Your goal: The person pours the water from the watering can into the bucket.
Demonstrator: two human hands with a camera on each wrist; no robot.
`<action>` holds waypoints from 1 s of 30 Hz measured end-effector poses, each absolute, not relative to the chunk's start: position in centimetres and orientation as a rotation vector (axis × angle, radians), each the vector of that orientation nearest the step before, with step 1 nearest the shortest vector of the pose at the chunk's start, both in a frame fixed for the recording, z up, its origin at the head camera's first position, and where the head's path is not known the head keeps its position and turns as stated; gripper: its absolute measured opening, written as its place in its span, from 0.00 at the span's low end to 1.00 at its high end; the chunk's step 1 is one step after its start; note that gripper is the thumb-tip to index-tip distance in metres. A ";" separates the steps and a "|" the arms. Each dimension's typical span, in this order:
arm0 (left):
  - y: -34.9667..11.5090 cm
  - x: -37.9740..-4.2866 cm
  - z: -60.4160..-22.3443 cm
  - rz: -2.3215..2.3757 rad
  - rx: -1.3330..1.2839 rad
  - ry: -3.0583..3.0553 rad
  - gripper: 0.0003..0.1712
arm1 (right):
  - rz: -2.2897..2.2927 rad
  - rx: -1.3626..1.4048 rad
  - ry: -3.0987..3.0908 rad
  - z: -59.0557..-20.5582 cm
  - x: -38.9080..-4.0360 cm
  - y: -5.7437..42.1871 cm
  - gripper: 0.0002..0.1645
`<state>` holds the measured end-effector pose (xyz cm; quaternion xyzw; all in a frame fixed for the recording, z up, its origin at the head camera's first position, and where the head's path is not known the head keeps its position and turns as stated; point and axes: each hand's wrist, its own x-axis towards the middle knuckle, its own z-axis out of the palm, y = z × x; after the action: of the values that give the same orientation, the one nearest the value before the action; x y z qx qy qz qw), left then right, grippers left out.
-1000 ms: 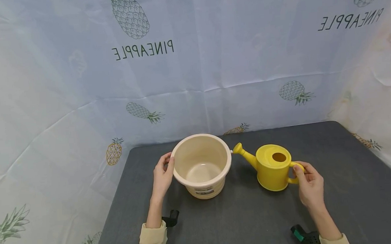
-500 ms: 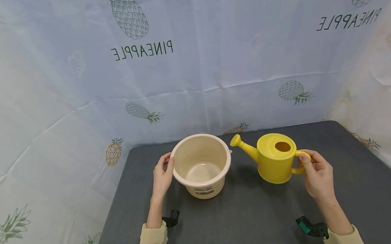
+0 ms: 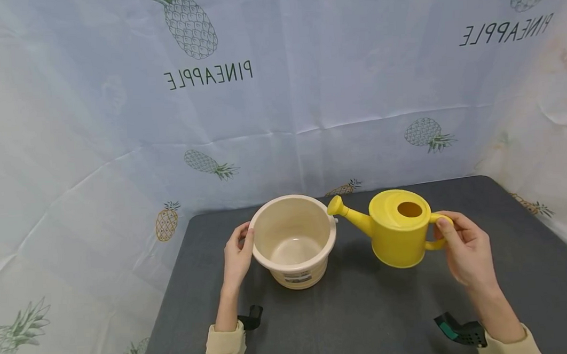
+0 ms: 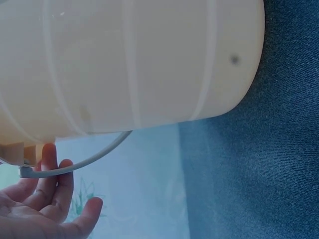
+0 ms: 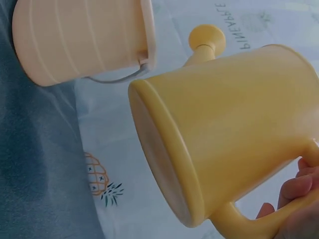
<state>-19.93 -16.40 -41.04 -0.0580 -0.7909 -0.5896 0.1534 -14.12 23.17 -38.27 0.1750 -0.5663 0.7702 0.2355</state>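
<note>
A cream plastic bucket stands upright on the dark table. My left hand holds its rim at the left side, the thumb at the edge and fingers outside, close to where the bucket's grey handle is attached. In my right hand is a yellow watering can, gripped by its rear handle with the thumb on top. It hangs above the table, its underside showing in the right wrist view. The can's spout rose is at the bucket's right rim in the head view; whether they touch, I cannot tell.
The dark grey table reaches back to a white cloth printed with pineapples and mirrored lettering. Black wrist devices show below my left hand and below my right hand.
My right hand has raised the watering can and moved it rightward, then its spout has come back left to the bucket's rim. The left hand and bucket have stayed put.
</note>
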 end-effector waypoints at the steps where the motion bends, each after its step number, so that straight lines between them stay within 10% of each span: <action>1: -16.5 -20.1 -41.4 -1.685 -0.167 -2.267 0.21 | 2.115 0.496 -1.557 -38.1 -14.1 23.2 0.12; 30: -16.9 -20.8 -42.4 -1.679 -0.161 -2.256 0.21 | 2.035 0.551 -1.796 -35.2 -15.4 21.2 0.11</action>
<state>-20.79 -16.89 -42.37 -0.0564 -0.7904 -0.5882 0.1615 -15.38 21.17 -35.24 0.1955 -0.6373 0.7220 0.1852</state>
